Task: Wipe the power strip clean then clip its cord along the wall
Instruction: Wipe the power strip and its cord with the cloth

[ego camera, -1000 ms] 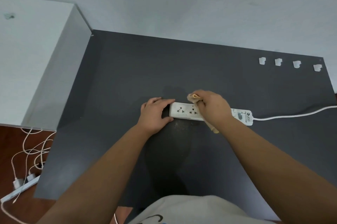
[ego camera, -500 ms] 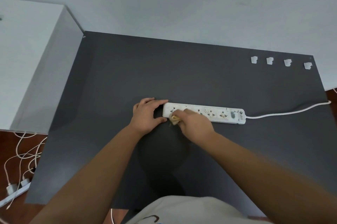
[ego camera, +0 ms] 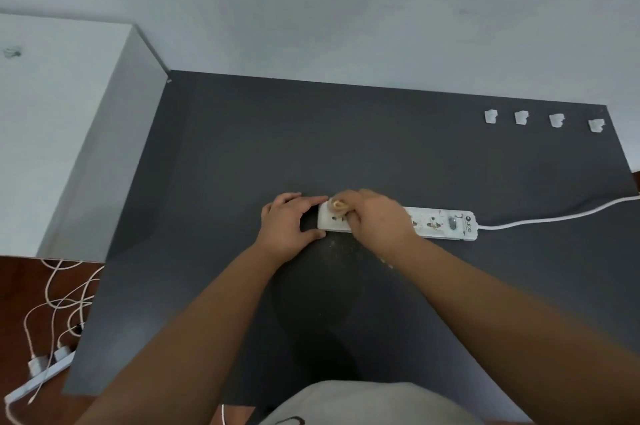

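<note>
A white power strip (ego camera: 440, 222) lies lengthwise on the dark grey table (ego camera: 242, 154), with brownish smears on its sockets. Its white cord (ego camera: 554, 217) runs off to the right past the table edge. My left hand (ego camera: 287, 224) pinches the strip's left end between thumb and fingers. My right hand (ego camera: 377, 217) rests over the strip's left half, pressing a small tan cloth (ego camera: 339, 205) on it. Several white cord clips (ego camera: 491, 116) sit in a row at the table's far right, near the wall.
A white cabinet (ego camera: 62, 134) stands against the table's left side. On the brown floor at lower left lie tangled white cables (ego camera: 65, 303) and another power strip (ego camera: 38, 379). Crumbs (ego camera: 341, 244) dot the table just in front of the strip.
My right hand with the cloth slid left along the strip, from its right half to the left end, then sits over the left half. My left hand kept holding the end.
</note>
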{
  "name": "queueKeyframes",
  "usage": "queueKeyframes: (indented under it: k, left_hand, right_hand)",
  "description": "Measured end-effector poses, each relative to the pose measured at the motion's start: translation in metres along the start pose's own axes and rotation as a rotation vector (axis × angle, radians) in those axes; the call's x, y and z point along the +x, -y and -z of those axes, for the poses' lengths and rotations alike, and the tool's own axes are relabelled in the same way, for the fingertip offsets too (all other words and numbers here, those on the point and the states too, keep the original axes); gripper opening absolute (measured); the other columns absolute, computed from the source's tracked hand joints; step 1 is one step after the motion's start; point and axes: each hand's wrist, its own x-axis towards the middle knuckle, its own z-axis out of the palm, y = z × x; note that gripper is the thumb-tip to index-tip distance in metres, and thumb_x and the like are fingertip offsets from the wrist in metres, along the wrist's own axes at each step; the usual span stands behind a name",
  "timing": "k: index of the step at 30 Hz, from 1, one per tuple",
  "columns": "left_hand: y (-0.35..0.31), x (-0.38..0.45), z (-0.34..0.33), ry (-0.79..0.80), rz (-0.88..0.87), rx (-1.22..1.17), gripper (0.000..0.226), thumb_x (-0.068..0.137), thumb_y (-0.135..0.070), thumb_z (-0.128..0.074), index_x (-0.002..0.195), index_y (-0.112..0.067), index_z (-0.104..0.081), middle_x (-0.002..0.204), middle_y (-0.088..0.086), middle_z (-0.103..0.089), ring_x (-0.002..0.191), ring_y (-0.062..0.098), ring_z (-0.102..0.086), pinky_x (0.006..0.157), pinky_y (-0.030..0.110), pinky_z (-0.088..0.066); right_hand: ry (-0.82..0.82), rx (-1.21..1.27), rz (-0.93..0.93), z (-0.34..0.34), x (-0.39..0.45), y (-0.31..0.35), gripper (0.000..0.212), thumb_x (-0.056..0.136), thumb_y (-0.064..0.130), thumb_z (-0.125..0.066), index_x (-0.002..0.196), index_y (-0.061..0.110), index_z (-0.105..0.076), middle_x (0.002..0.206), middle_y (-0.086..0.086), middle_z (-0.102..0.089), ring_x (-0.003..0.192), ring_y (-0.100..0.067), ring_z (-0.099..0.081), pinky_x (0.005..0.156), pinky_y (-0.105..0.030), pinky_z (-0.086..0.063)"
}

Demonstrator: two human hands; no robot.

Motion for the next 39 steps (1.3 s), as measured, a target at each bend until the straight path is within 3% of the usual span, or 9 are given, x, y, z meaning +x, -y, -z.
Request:
queueKeyframes:
  k: [2, 7, 9, 13, 18, 23, 28, 33, 39]
  left_hand:
    - [-0.002, 0.0, 0.002, 0.005, 0.003, 0.01, 0.065, 0.076, -0.039, -0.073, 0.133, -0.047, -0.043, 0.132, -0.02, -0.052, 0.134, 0.01, -0.027, 0.106, 0.036, -0.018]
    - [-0.002, -0.001, 0.003, 0.004, -0.014, 0.016, 0.064, 0.076, -0.044, -0.071, 0.133, -0.046, -0.043, 0.133, -0.019, -0.052, 0.133, 0.011, -0.03, 0.1, 0.031, -0.018]
    - [-0.004, -0.001, 0.003, 0.001, -0.006, 0.018, 0.064, 0.076, -0.042, -0.071, 0.133, -0.046, -0.043, 0.132, -0.018, -0.052, 0.133, 0.011, -0.029, 0.101, 0.031, -0.018]
    - [-0.012, 0.002, 0.007, 0.09, 0.02, 0.071, 0.07, 0.074, -0.044, -0.072, 0.136, -0.044, -0.039, 0.143, -0.018, -0.042, 0.138, 0.016, -0.023, 0.107, 0.039, -0.018]
    - [-0.054, 0.01, -0.004, 0.061, 0.016, -0.008, 0.065, 0.087, -0.054, -0.052, 0.145, -0.037, -0.03, 0.158, -0.019, -0.011, 0.147, 0.016, 0.002, 0.117, 0.049, -0.003]
    - [-0.07, 0.039, -0.027, -0.211, 0.118, 0.153, 0.054, 0.098, -0.045, -0.03, 0.148, -0.026, -0.027, 0.161, -0.009, -0.002, 0.148, 0.024, 0.01, 0.118, 0.052, 0.002]
    - [-0.06, 0.055, -0.04, -0.15, 0.085, 0.35, 0.056, 0.098, -0.043, -0.025, 0.15, -0.023, -0.019, 0.162, -0.006, 0.002, 0.147, 0.027, 0.014, 0.117, 0.053, 0.005]
    - [-0.058, 0.055, -0.043, -0.173, 0.102, 0.396, 0.054, 0.099, -0.039, -0.026, 0.15, -0.024, -0.017, 0.162, -0.005, -0.002, 0.148, 0.027, 0.011, 0.117, 0.053, 0.003]
    - [-0.055, 0.055, -0.044, -0.165, 0.101, 0.378, 0.053, 0.099, -0.039, -0.026, 0.149, -0.025, -0.021, 0.161, -0.005, -0.008, 0.148, 0.027, 0.008, 0.118, 0.052, 0.001]
  right_hand:
    - [-0.041, -0.001, -0.076, 0.002, 0.008, -0.006, 0.03, 0.09, 0.018, -0.047, 0.116, 0.03, -0.056, 0.102, -0.004, -0.062, 0.088, -0.031, -0.062, 0.071, -0.038, -0.05]
    - [0.193, -0.113, 0.048, -0.014, -0.009, 0.01, 0.028, 0.092, 0.024, -0.045, 0.118, 0.032, -0.051, 0.105, -0.003, -0.058, 0.091, -0.032, -0.062, 0.071, -0.04, -0.051]
    - [0.132, -0.052, 0.043, -0.008, -0.017, 0.002, 0.029, 0.092, 0.024, -0.045, 0.117, 0.034, -0.054, 0.107, 0.0, -0.061, 0.093, -0.029, -0.062, 0.074, -0.04, -0.052]
    - [-0.188, 0.108, -0.231, 0.015, -0.02, -0.045, 0.029, 0.09, 0.018, -0.048, 0.113, 0.033, -0.058, 0.106, -0.001, -0.067, 0.093, -0.027, -0.063, 0.074, -0.039, -0.053]
    - [-0.147, 0.076, -0.277, 0.01, -0.025, -0.056, 0.027, 0.092, 0.019, -0.046, 0.113, 0.029, -0.058, 0.102, 0.0, -0.065, 0.089, -0.024, -0.061, 0.067, -0.034, -0.049]
    - [-0.165, 0.057, -0.294, -0.004, -0.024, -0.055, 0.022, 0.091, 0.022, -0.047, 0.111, 0.022, -0.055, 0.101, -0.004, -0.064, 0.086, -0.028, -0.062, 0.067, -0.041, -0.053]
    - [-0.138, 0.052, -0.272, -0.005, -0.026, -0.05, 0.026, 0.091, 0.021, -0.047, 0.116, 0.022, -0.054, 0.107, -0.004, -0.062, 0.088, -0.03, -0.063, 0.071, -0.045, -0.054]
    - [0.013, 0.035, -0.036, -0.011, -0.048, -0.04, 0.03, 0.09, 0.019, -0.048, 0.119, 0.025, -0.056, 0.11, -0.001, -0.063, 0.092, -0.028, -0.063, 0.07, -0.04, -0.052]
    - [-0.243, 0.119, -0.268, 0.003, -0.035, -0.067, 0.029, 0.089, 0.014, -0.05, 0.115, 0.022, -0.058, 0.109, -0.001, -0.064, 0.089, -0.027, -0.063, 0.068, -0.038, -0.052]
